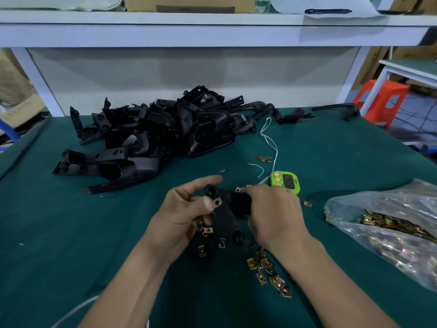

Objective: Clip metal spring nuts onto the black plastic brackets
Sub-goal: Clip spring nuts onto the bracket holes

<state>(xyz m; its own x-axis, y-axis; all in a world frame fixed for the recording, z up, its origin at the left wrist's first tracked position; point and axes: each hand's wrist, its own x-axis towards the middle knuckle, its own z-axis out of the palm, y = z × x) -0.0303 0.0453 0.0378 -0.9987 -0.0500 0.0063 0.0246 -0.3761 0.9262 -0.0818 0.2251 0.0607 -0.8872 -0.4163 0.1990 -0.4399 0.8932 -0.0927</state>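
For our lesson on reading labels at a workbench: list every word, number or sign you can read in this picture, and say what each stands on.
No text here can be read.
Timer: the screen is dark with no legible digits, and the small marks above it are too blurred.
Cardboard box at left: the print is faint and too blurred to read.

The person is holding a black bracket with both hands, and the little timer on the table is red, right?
Not quite. The timer is green, not red, as the head view shows. The rest is right: the left hand and the right hand both hold a black bracket, and the timer sits on the table.
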